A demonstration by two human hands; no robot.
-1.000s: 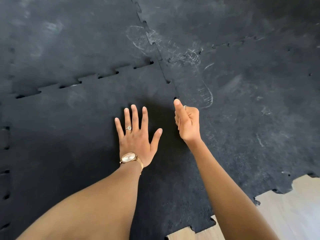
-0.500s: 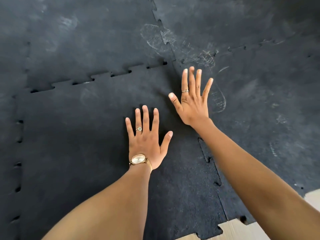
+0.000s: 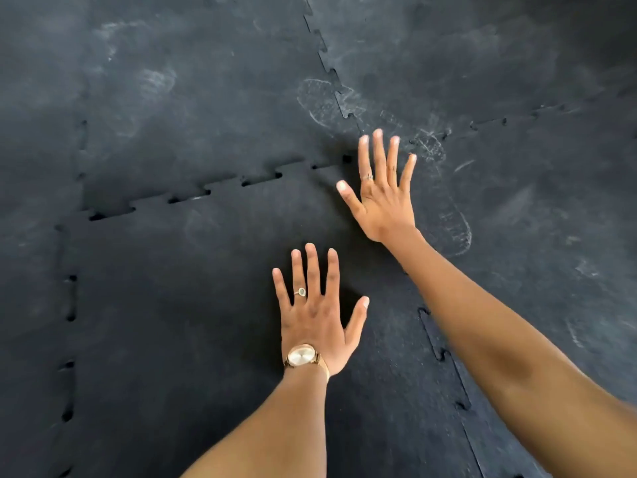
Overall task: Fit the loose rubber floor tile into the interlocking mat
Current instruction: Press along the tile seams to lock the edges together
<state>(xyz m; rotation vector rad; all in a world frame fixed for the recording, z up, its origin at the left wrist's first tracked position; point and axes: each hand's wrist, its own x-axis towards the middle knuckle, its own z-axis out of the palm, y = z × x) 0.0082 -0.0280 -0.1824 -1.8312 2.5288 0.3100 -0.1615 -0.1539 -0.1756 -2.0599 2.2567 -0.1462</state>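
The black rubber tile (image 3: 193,305) lies in the middle of the dark interlocking mat (image 3: 517,201). Its toothed far edge (image 3: 220,191) and left edge (image 3: 70,319) show small open gaps against the neighbouring tiles. My left hand (image 3: 319,315), wearing a gold watch and a ring, lies flat with fingers spread on the tile. My right hand (image 3: 382,191) is flat and spread too, pressed at the tile's far right corner, where the seams meet. The right seam (image 3: 444,360) runs under my right forearm and looks closed.
Pale dusty shoe prints (image 3: 448,215) mark the mat to the right of my right hand and beyond it. More joined mat tiles (image 3: 172,81) stretch away on every side.
My right hand went from a loose fist with the thumb out to a flat spread palm and moved forward onto the tile's far right corner. The view shifted; the wooden floor edge left the frame.
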